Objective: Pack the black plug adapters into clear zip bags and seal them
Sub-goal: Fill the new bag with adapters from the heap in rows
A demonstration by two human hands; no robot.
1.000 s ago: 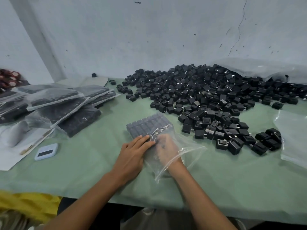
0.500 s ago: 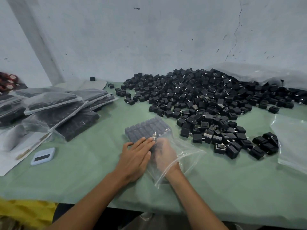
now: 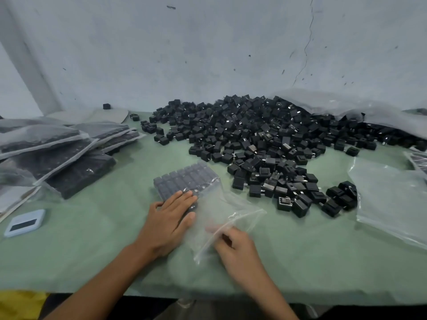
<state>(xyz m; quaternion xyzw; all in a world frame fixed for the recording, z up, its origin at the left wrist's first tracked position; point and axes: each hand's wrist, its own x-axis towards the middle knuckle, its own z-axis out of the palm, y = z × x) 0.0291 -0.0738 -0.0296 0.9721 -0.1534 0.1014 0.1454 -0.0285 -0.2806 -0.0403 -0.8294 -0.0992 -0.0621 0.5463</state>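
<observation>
A clear, crinkled zip bag (image 3: 209, 204) lies in the lower middle of the frame on a pale green, cloth-like table cover (image 3: 92, 245). Its far end is packed with a flat block of adapters (image 3: 184, 179), small black cubes set in tidy rows, greyed by the film over them. The near end is empty and rumpled, its zip mouth (image 3: 227, 227) gaping toward the lower right.

The left hand (image 3: 168, 218) lies flat on the near edge of the block, fingers straight and together, pressing through the plastic and gripping nothing. The right hand (image 3: 235, 244) sits at the bag's mouth with fingers curled; it is blurred, and seems to pinch the zip edge between thumb and fingers, though the exact contact cannot be made out.

Across the upper right spreads a heap of loose adapters (image 3: 265, 139), matte black and boxy, some showing metal prongs. A large cloudy plastic sheet (image 3: 346, 105) drapes over the heap's far right. Flat empty bags (image 3: 390, 197) lie at the right edge. At the left, filled bags (image 3: 64, 155) are stacked in an overlapping pile, each holding a dark slab of adapters. A small pale blue device with a dark screen (image 3: 24, 222) rests at the lower left.

A second ago the right hand was inside the bag, pushed up against the block; it is now out at the opening. The left hand has slid slightly forward onto the block.
</observation>
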